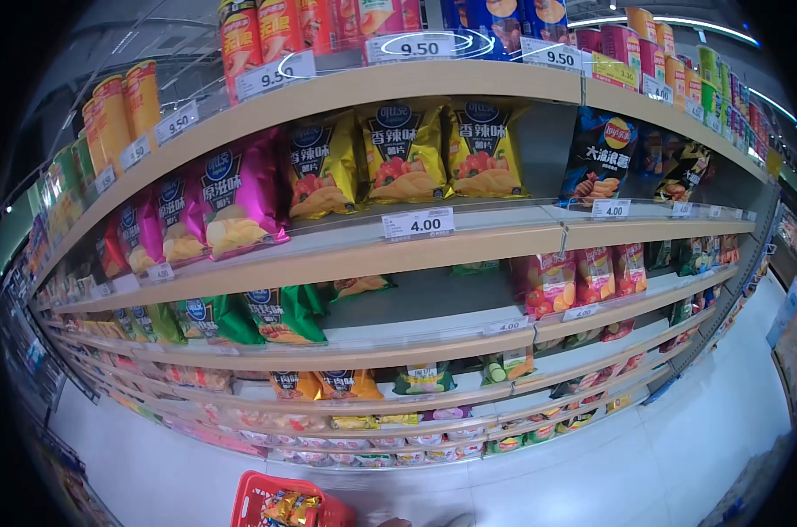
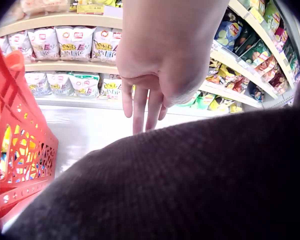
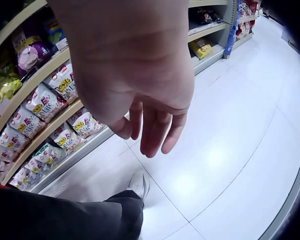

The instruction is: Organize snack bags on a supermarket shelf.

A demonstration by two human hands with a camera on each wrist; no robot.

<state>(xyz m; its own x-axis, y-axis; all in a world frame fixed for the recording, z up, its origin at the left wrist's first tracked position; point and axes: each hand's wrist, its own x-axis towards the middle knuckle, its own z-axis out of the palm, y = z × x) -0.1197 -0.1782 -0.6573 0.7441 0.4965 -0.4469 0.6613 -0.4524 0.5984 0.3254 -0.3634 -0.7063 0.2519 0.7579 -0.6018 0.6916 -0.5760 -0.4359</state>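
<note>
My left hand (image 2: 157, 75) hangs with its fingers pointing down and nothing in them. A red basket (image 2: 45, 155) with packets inside stands to the left of it in the left wrist view. In the right wrist view my right hand (image 3: 140, 80) dangles over the floor, fingers loosely bent and holding nothing. Neither hand shows in the head view. There the basket (image 1: 251, 492) is at the bottom, with yellow chip bags (image 1: 291, 508) in it. Ahead is a shelf (image 1: 328, 277) with yellow chip bags (image 1: 404, 158), purple chip bags (image 1: 236, 198) and a dark Lay's bag (image 1: 600, 158).
Canisters (image 1: 280, 31) line the top shelf, above price tags (image 1: 418, 224). Green bags (image 1: 280, 316) and pink bags (image 1: 552, 285) sit one tier down. White snack bags (image 3: 42, 102) fill the low tiers. A pale tiled floor (image 3: 230, 145) runs alongside, with my shoe (image 3: 139, 184) on it.
</note>
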